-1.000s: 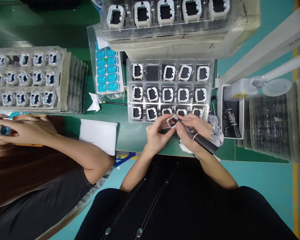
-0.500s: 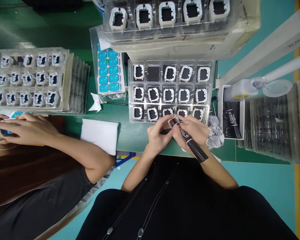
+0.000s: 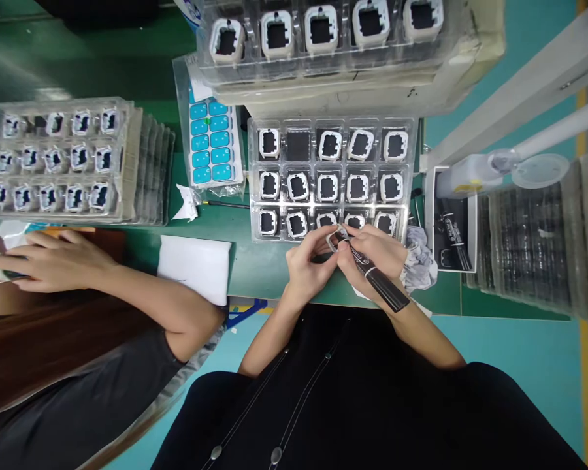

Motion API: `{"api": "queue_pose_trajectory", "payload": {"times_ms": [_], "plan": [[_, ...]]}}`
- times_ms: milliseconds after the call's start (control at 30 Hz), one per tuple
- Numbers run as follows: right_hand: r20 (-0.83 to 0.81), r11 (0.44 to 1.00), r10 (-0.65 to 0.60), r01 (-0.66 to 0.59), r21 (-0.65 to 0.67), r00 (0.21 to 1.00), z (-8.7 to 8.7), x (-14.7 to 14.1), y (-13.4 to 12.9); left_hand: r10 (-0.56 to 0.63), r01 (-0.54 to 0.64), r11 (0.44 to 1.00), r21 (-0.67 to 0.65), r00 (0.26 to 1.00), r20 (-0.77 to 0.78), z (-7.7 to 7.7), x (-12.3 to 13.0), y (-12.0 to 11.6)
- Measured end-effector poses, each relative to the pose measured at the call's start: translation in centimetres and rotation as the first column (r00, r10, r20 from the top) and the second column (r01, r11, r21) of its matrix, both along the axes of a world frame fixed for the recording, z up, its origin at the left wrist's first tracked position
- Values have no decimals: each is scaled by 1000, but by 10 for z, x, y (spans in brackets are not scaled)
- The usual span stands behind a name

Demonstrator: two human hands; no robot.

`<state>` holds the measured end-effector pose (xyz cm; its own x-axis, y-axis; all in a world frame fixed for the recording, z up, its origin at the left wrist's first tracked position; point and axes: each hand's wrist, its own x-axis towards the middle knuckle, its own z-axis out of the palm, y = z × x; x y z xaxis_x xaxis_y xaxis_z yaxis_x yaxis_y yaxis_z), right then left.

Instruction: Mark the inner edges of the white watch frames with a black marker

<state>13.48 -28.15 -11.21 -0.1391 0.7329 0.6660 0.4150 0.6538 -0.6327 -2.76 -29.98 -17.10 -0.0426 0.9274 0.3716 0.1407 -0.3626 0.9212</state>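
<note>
Just in front of the nearest row of a clear plastic tray, my left hand holds a small white square frame between thumb and fingers. My right hand is closed round a black marker, whose rear end slants down to the right. The marker's front end is at the frame, its tip hidden by my fingers. Similar white frames sit in most of the tray's pockets; one pocket in the far row holds only a dark pad.
Another tray stack stands beyond. A box with markers and a crumpled cloth lie right. Blue stickers and a white cloth lie left. At far left, a co-worker's hand is beside stacked trays.
My hands still hold the frame and marker, with the marker's rear end slightly higher. The co-worker's hands have shifted, and the view has moved slightly.
</note>
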Motion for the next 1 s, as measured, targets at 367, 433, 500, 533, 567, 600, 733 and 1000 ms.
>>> {"api": "queue_pose_trajectory", "payload": {"times_ms": [367, 433, 500, 533, 567, 600, 733, 1000], "plan": [[-6, 998, -57, 57, -10, 998, -1, -1, 0, -28, 28, 999, -35, 999, 25, 1, -2, 1], [14, 998, -58, 58, -9, 998, -1, -1, 0, -30, 32, 999, -41, 999, 37, 1, -3, 2], [1, 998, -62, 62, 3, 998, -1, -1, 0, -27, 30, 998, -58, 998, 57, 2, -3, 3], [-12, 998, -59, 59, 8, 998, -1, -1, 0, -26, 31, 997, -70, 997, 69, 2, -4, 3], [-27, 999, -53, 54, 11, 998, -2, -1, 0, -26, 33, 996, -84, 996, 80, 2, -4, 3], [-41, 999, -50, 51, 16, 998, -3, -2, 0, -27, 36, 995, -98, 996, 86, 2, -4, 4], [-36, 997, -67, 68, 22, 997, -4, -2, 0, -24, 37, 989, -142, 996, 89, 2, -4, 5], [-5, 996, -75, 75, 40, 997, -4, -5, 1, -15, 26, 987, -161, 998, 68, 2, -4, 3]]}}
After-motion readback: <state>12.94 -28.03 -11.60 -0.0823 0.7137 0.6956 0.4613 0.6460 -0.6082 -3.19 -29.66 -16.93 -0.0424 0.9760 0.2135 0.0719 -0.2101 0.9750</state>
